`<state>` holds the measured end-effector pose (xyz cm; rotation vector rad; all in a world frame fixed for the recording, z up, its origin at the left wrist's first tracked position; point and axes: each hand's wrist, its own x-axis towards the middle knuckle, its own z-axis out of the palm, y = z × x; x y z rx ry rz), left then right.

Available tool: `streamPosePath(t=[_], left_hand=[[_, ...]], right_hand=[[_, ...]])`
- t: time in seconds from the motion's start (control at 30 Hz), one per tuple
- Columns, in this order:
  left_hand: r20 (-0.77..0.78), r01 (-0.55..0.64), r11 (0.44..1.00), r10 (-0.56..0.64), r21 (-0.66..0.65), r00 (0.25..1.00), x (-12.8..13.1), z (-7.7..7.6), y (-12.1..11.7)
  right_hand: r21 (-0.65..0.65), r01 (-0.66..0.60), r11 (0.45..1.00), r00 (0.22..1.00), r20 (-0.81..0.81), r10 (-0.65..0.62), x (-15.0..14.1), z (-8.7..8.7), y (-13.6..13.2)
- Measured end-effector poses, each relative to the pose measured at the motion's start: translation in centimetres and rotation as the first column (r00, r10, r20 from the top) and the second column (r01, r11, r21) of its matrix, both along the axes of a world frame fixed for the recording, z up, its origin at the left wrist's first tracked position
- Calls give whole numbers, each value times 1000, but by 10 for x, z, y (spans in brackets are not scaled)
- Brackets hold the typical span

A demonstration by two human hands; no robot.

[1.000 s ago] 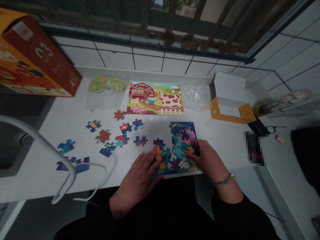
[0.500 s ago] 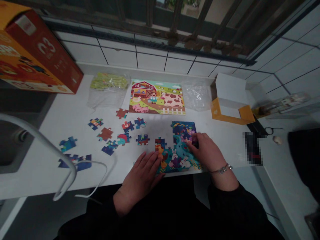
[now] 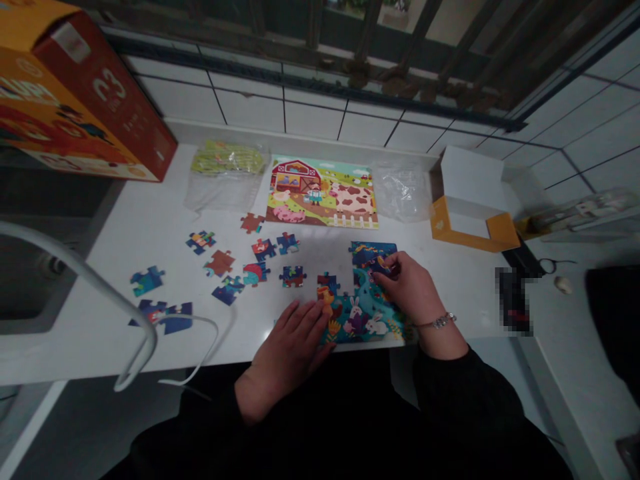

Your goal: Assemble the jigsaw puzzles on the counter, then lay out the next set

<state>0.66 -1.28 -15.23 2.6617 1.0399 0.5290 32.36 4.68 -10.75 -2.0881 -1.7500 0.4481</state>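
Observation:
A partly joined jigsaw puzzle (image 3: 365, 313) lies at the counter's front edge, showing rabbits, a fox-like animal and blue-green plants. My left hand (image 3: 290, 347) rests flat on its left side, fingers stretched out, covering the lower left corner. My right hand (image 3: 410, 287) is over the upper right part, thumb and fingers pinched on a small puzzle piece (image 3: 384, 263); the fingers hide most of that piece. Left of the joined part lie several loose pieces, among them a dark blue piece (image 3: 293, 276), a red-and-blue piece (image 3: 263, 249) and a brown piece (image 3: 220, 263).
Behind the puzzle lies a farm picture (image 3: 323, 193), between a plastic bag with green pieces (image 3: 227, 163) and a clear bag (image 3: 403, 190). An open yellow box (image 3: 475, 230) stands at right, a large orange box (image 3: 110, 100) at left. A white cable (image 3: 75, 257) crosses the left side.
My right hand has moved slightly up the puzzle, and a yellowish bit of a piece now shows at its fingertips. My left hand stays on the puzzle. The whole view has shifted a little.

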Motion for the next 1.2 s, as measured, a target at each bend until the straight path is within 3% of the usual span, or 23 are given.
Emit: streamPosePath(t=[0.13, 0.23, 0.3, 0.47, 0.63, 0.83, 1.1, 1.2], left_hand=[[5, 4, 1000, -4, 9, 1000, 0, 1, 0], [9, 2, 1000, -2, -2, 1000, 0, 4, 0], [26, -11, 1000, 12, -28, 1000, -1, 5, 1], [73, -108, 994, 109, -20, 991, -7, 7, 14], [-3, -208, 978, 208, 9, 978, -18, 6, 37], [35, -289, 957, 289, -10, 957, -25, 10, 46], [71, -270, 963, 270, -6, 960, -25, 8, 44], [91, -230, 973, 229, 0, 969, -26, 9, 43]], right_hand=[[-31, 68, 997, 955, -287, -74, -17, 1, -7], [-64, 79, 995, 804, -586, -101, -34, -6, -13], [-103, 37, 994, 728, -678, -97, -45, -11, -16], [-161, -13, 987, 710, -697, -104, -58, -18, -19], [-170, 29, 985, 715, -685, -140, -61, -21, -15], [-161, 10, 987, 593, -794, -135, -73, -16, -8], [-141, 5, 990, 740, -666, -98, -82, -10, 2], [-144, 8, 990, 711, -695, -107, -83, -12, 7]])
